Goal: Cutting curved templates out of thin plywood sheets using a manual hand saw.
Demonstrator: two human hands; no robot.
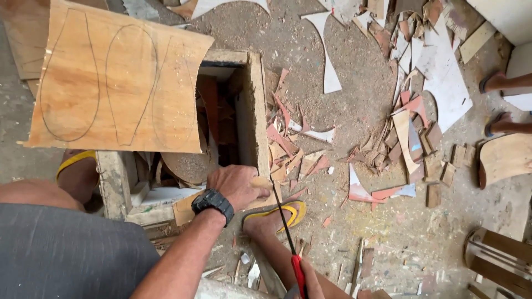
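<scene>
Left fingers (252,185) pressing a small wood piece (188,206) on an open wooden box (256,111) holding scraps, right fingers (310,279) gripping a red-handled saw (288,232).

head cam | 1 view | looks steeply down | close over wooden box (256,111) | littered floor (360,88) beyond

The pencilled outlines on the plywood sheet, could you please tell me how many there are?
3, side by side on the plywood sheet: a vase-like shape at left, a sole-like shape in the middle, and a fainter outline at right. None seem hidden.
</scene>
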